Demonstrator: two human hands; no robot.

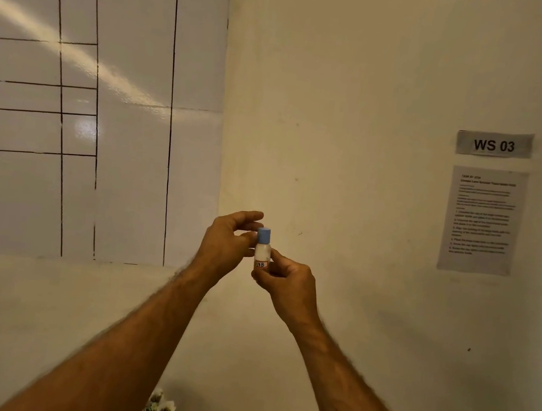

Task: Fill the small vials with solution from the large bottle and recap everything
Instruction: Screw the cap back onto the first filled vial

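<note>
Centrally, your right hand (287, 283) pinches the vial (262, 253) by its lower body, holding it upright before the wall (357, 114). Your left hand (228, 244) curls its fingertips round the blue cap (263, 235) seated on top. Both grips are narrow, closed on the vial.

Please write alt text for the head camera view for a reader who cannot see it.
A right hand holds up a small vial while the left hand's fingers touch its blue cap. Behind are a pale wall, a gridded whiteboard and a "WS 03" sign.
</note>
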